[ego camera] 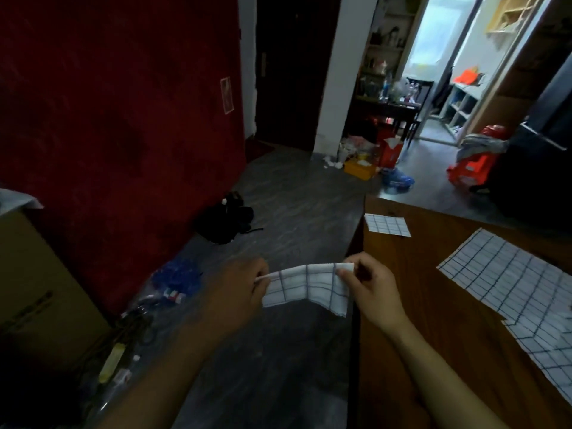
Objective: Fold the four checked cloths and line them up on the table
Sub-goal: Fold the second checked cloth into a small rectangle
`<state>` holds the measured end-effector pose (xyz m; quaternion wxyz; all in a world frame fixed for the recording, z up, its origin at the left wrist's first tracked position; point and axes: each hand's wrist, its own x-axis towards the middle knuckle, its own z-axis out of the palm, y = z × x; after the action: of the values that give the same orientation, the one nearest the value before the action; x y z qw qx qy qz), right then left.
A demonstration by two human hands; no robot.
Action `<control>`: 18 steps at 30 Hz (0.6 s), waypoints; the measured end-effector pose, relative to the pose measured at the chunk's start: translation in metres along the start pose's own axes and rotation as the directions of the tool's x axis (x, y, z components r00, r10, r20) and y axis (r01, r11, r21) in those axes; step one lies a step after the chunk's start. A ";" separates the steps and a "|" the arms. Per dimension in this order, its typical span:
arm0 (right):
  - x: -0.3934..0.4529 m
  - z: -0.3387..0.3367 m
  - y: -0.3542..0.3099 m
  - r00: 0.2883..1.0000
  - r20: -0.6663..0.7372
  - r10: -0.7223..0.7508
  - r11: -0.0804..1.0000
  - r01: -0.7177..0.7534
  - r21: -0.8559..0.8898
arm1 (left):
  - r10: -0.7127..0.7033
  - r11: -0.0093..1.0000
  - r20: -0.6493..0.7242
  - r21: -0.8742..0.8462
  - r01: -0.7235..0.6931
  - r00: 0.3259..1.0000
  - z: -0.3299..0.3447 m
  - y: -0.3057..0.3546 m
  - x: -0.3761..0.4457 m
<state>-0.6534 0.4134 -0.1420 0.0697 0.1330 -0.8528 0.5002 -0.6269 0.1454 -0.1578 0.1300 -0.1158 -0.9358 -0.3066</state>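
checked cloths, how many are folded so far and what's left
One small folded cloth lies at the table's far corner. The left hand and right hand pinch a half-folded cloth in the air. Two unfolded cloths wait on the table.

Left hand fingertips hidden behind the pinched checked cloth, unfolded cloths right of the grip cut off by the frame edge, far shelf clutter blurred

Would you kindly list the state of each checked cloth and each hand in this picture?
Held checked cloth: partly folded, in the air beside the table.
Left hand: pinches its left end.
Right hand: pinches its right end.
Small checked cloth: folded, on the table's far corner.
Large checked cloths: spread flat, unfolded.
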 end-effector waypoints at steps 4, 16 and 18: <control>0.010 0.017 -0.010 0.995 -0.084 0.043 0.999 -0.041 0.022 | 0.060 0.996 0.048 -0.068 -0.057 0.997 -0.014 -0.020 0.029; 0.097 0.036 0.031 0.972 -0.208 0.110 0.994 -0.103 0.048 | 0.246 0.969 0.200 -0.047 -0.241 0.948 0.013 -0.055 0.162; 0.118 0.033 0.041 0.964 -0.242 0.110 0.993 -0.099 0.060 | 0.291 0.955 0.225 -0.018 -0.295 0.930 0.020 -0.051 0.196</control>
<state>-0.7780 0.3850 -0.1625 0.1446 0.0268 -0.8315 0.5357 -0.8300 0.1440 -0.1399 0.0684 -0.2871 -0.9191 -0.2611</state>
